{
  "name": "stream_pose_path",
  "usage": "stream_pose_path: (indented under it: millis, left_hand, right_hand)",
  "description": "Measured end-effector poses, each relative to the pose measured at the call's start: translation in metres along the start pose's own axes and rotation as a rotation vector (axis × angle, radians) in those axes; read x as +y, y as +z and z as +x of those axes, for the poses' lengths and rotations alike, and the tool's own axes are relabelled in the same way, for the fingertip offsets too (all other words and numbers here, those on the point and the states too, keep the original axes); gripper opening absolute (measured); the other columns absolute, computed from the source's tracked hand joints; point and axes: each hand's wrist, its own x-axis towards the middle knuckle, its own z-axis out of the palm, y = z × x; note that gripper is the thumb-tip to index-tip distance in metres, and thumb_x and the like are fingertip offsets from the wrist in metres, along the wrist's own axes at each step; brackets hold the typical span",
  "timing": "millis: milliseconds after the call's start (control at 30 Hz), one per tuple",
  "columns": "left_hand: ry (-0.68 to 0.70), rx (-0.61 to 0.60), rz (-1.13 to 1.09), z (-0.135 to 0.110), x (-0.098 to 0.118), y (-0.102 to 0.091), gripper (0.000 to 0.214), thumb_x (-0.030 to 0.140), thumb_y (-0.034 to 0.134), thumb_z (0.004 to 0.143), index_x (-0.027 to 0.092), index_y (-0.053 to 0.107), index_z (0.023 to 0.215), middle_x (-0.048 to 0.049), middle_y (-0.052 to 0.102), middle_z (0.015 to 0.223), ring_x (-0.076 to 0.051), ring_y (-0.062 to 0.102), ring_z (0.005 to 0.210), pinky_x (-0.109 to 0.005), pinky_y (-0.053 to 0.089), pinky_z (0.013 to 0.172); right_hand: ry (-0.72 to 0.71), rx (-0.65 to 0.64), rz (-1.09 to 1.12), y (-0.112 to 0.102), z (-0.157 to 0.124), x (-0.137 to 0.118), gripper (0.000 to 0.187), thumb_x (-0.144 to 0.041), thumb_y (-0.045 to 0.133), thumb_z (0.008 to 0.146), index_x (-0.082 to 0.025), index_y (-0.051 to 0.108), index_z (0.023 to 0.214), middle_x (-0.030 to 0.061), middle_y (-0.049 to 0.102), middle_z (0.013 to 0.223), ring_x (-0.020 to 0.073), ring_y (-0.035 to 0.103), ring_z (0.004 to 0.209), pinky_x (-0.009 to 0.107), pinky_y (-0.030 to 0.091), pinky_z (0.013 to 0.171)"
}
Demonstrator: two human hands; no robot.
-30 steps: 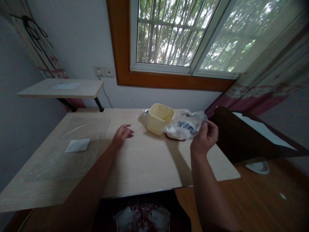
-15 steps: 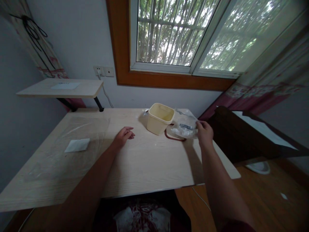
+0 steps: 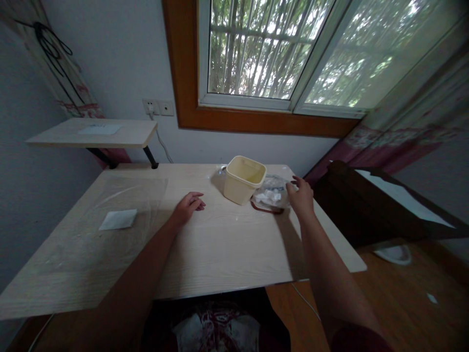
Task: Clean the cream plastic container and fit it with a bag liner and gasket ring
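Resting on the light wooden table (image 3: 227, 254), my left hand (image 3: 189, 205) holds nothing, its fingers loosely bent and apart. My right hand (image 3: 301, 194) is at the right edge of a clear plastic bag (image 3: 270, 190) with white pieces inside. Its fingers are spread, and I cannot tell whether they touch the bag. A cream plastic bin (image 3: 240, 188) stands upright between the hands, just left of the bag. The dark red loop (image 3: 267, 210), perhaps a handle, shows from under the bag's front edge.
A clear plastic sheet (image 3: 84, 244) lies on the left with a white packet (image 3: 117, 219) on it. A raised shelf (image 3: 128, 137) stands at the back left. Another small clear bag (image 3: 221, 171) lies behind the bin. A dark brown piece of furniture (image 3: 340, 205) borders the table's right side.
My right hand has let go of the plastic bag and moved slightly left, its fingers opening. The bag's raised corner has sunk down. My left hand stays where it was.
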Motion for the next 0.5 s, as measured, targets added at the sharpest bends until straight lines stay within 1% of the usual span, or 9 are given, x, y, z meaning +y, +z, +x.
stream_pose_path:
  millis: [67, 133, 167, 233, 333, 433, 500]
  left_hand:
    - [-0.001, 0.001, -0.001, 0.000, 0.001, 0.000, 0.045, 0.045, 0.066, 0.082, 0.015, 0.060, 0.115, -0.0060, 0.072, 0.086, -0.018, 0.068, 0.077, -0.036, 0.053, 0.079]
    - [-0.003, 0.001, 0.004, 0.000, 0.001, 0.001, 0.045, 0.045, 0.067, 0.082, 0.015, 0.061, 0.114, -0.0059, 0.072, 0.086, -0.018, 0.068, 0.077, -0.036, 0.053, 0.080]
    - [-0.005, -0.001, 0.009, 0.000, 0.001, 0.001, 0.044, 0.045, 0.067, 0.081, 0.015, 0.061, 0.113, -0.0059, 0.072, 0.086, -0.018, 0.068, 0.077, -0.036, 0.053, 0.080]
    - [-0.006, -0.005, 0.019, 0.000, 0.000, 0.000, 0.042, 0.046, 0.066, 0.082, 0.016, 0.063, 0.110, -0.0061, 0.072, 0.086, -0.018, 0.068, 0.077, -0.036, 0.053, 0.080]
    - [-0.001, -0.014, 0.031, 0.001, -0.003, -0.001, 0.039, 0.047, 0.066, 0.082, 0.016, 0.065, 0.107, -0.0069, 0.073, 0.087, -0.018, 0.068, 0.078, -0.037, 0.054, 0.081]
    - [0.000, -0.017, 0.045, 0.001, -0.006, -0.002, 0.039, 0.048, 0.066, 0.082, 0.016, 0.066, 0.105, -0.0072, 0.074, 0.088, -0.019, 0.069, 0.079, -0.037, 0.054, 0.082]
    - [-0.003, -0.017, 0.056, 0.002, -0.005, -0.001, 0.039, 0.049, 0.066, 0.082, 0.016, 0.066, 0.103, -0.0073, 0.074, 0.088, -0.019, 0.069, 0.079, -0.037, 0.054, 0.082]
  right_hand:
    - [-0.093, 0.076, -0.088, -0.002, -0.008, -0.009, 0.044, -0.039, 0.054, 0.086, -0.015, 0.065, 0.122, 0.0190, 0.065, 0.118, 0.0335, 0.056, 0.114, 0.052, 0.039, 0.101]
    - [-0.178, 0.085, -0.133, -0.004, -0.019, -0.020, 0.038, -0.038, 0.055, 0.088, -0.016, 0.068, 0.117, 0.0186, 0.062, 0.120, 0.0339, 0.053, 0.118, 0.051, 0.038, 0.103]
    - [-0.222, 0.062, -0.144, -0.004, -0.025, -0.025, 0.035, -0.037, 0.056, 0.089, -0.017, 0.069, 0.115, 0.0182, 0.062, 0.120, 0.0337, 0.053, 0.118, 0.051, 0.038, 0.104]
    - [-0.312, -0.032, -0.165, -0.003, -0.037, -0.034, 0.031, -0.037, 0.058, 0.090, -0.018, 0.072, 0.112, 0.0174, 0.062, 0.122, 0.0336, 0.053, 0.117, 0.051, 0.039, 0.103]
    - [-0.390, -0.171, -0.191, 0.003, -0.054, -0.043, 0.031, -0.037, 0.061, 0.091, -0.021, 0.073, 0.115, 0.0160, 0.063, 0.125, 0.0335, 0.054, 0.116, 0.052, 0.040, 0.102]
    - [-0.446, -0.223, -0.187, 0.008, -0.067, -0.047, 0.031, -0.038, 0.063, 0.090, -0.024, 0.074, 0.116, 0.0134, 0.067, 0.121, 0.0327, 0.055, 0.113, 0.052, 0.040, 0.100]
    - [-0.490, -0.235, -0.197, 0.009, -0.071, -0.047, 0.029, -0.039, 0.065, 0.090, -0.024, 0.075, 0.112, 0.0121, 0.070, 0.116, 0.0329, 0.054, 0.114, 0.053, 0.039, 0.101]
